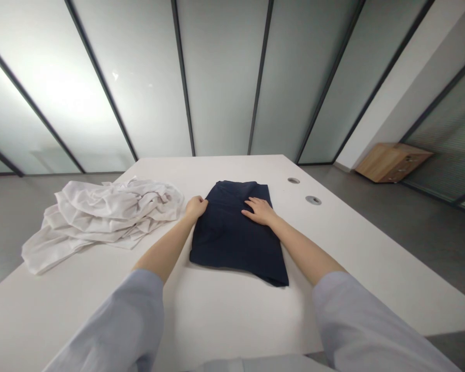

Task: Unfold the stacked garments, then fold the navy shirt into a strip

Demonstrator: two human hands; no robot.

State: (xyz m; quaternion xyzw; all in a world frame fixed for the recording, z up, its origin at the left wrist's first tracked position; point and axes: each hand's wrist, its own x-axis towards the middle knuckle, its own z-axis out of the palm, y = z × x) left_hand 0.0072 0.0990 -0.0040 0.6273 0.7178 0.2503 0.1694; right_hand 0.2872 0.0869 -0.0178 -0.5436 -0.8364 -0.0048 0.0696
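Nearest the camera: two pale blue sleeves, pushed up, bare forearms reaching forward over a white table [225, 315]. Tabletop is plain, matte, runs away from the viewer and narrows toward the far edge.

Mid-table, centre: dark navy garment [236, 237], folded into a rough rectangle, lying flat. Near edge is wider, lower right corner pokes out a bit past the fold. Cloth is smooth with a few shallow creases; a seam or fold line runs along the upper part.

Left hand [196, 206] sits at the garment's upper left edge, fingers curled in, pinching or gripping the cloth edge; exact grip hard to see. Right hand [259, 210] lies flat on the upper right part of the garment, fingers spread, palm down, pressing, not grasping.

Left of the garment, just beside the left hand: crumpled white cloth pile [101, 217], loose and unfolded, spreading toward the table's left edge.

Right of the garment, further back: two round cable grommets [313, 200] set in the tabletop.

Beyond the table: grey floor, frosted glass wall panels [220, 77] with dark frames, a white column on the right, a low wooden cabinet [393, 161] against it.
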